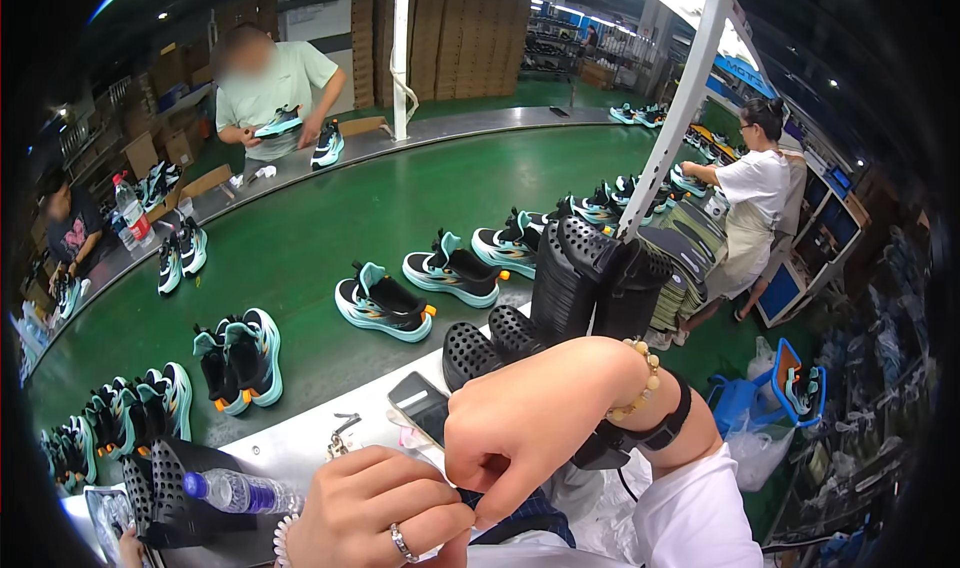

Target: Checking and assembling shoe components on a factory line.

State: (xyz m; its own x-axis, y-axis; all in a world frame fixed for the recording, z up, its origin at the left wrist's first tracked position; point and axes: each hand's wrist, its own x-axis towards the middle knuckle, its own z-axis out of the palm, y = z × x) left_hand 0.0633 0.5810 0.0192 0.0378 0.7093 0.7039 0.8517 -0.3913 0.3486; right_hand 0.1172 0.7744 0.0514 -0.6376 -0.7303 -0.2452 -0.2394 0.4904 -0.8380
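Note:
My left hand (378, 500) and my right hand (545, 403) meet at the lower middle, close to my body. Both have curled fingers, with thumb and forefinger pinched near each other. Whatever lies in the pinches, if anything, is hidden by the fingers. A ring shows on my left hand; a beaded bracelet and a black strap circle my right wrist. Just beyond the right hand, a phone (418, 404) lies on the white bench edge (300, 430). Black perforated clog-like pieces (472, 354) stand by the right hand. Small metal keys (343, 430) lie beyond the left.
Black-and-turquoise sneakers (380, 306) stand along the green belt (300, 253). A purple-capped bottle (245, 491) lies left of my left hand. Tall black perforated pieces (570, 278) stand beside a white post (680, 98). Co-workers handle shoes across the belt and at right.

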